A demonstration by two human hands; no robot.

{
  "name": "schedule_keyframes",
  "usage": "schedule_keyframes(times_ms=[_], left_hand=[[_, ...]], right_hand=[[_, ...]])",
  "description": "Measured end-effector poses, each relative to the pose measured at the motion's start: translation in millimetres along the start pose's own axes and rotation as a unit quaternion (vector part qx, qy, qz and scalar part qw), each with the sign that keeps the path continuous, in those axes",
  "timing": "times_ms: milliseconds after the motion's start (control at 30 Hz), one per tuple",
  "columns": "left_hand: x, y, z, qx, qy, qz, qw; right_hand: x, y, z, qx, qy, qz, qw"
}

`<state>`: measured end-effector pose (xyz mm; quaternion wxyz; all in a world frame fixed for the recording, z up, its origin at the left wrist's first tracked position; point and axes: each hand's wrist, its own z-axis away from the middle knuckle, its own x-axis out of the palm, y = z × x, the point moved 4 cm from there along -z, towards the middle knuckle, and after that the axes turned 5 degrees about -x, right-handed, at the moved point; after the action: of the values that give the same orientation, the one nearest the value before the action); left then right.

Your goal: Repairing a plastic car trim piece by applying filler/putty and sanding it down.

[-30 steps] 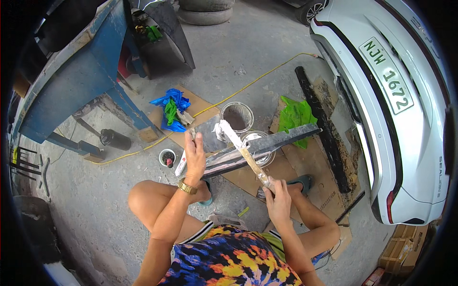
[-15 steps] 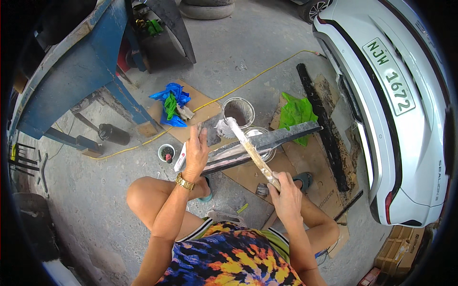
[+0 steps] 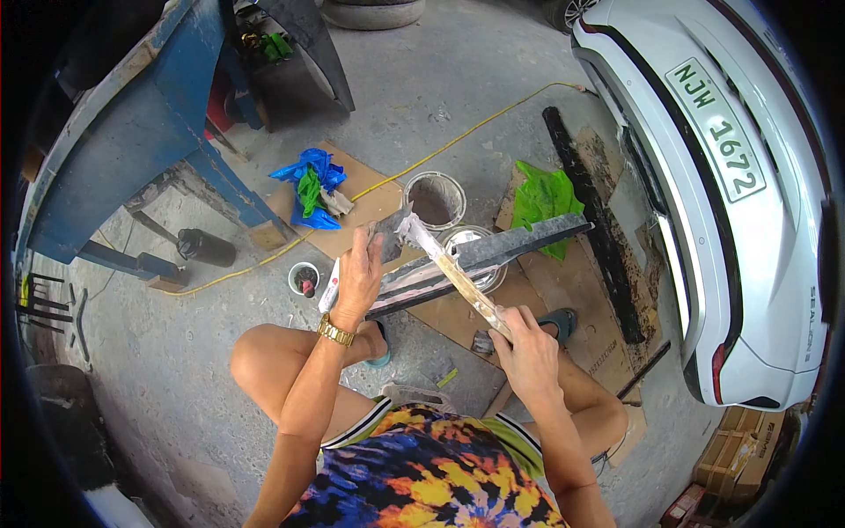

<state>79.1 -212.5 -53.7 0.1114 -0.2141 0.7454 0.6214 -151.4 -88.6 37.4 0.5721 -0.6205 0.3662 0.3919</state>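
In my left hand [image 3: 356, 280], gold watch at the wrist, is a flat grey spreader plate [image 3: 393, 231], gripped at its near side. My right hand [image 3: 526, 352] is closed round the lower end of a wooden stick [image 3: 466, 289]. White paste [image 3: 422, 238] coats the stick's far end, which meets the plate's right side. Below both tools a long dark trim strip [image 3: 537, 236] with pinkish-white patches lies slantwise. An open pail [image 3: 435, 178] of greyish material stands just beyond, and a silver-rimmed can [image 3: 502, 278] sits partly hidden beneath the strip.
A white cup [image 3: 294, 283] with dark contents stands left of my left hand. Blue and green plastic [image 3: 320, 172] lies on flattened cardboard [image 3: 370, 180]. A yellow cable [image 3: 480, 125] crosses the floor. On the right are a black strip [image 3: 598, 246] and a silver car [image 3: 757, 229].
The view has shifted slightly. The stick's coated end has slid a little against the plate, and my right hand has moved slightly to the right. Both hands keep their hold.
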Motion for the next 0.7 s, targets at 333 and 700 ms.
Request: schedule_keyframes(times_ms=[333, 700], left_hand=[[-4, -27, -4, -0.054, 0.003, 0.181, 0.982], [7, -33, -16, -0.287, -0.036, 0.606, 0.741]], right_hand=[[25, 14, -49, -0.029, -0.004, 0.031, 0.999], [85, 91, -192, -0.048, -0.084, 0.151, 0.984]])
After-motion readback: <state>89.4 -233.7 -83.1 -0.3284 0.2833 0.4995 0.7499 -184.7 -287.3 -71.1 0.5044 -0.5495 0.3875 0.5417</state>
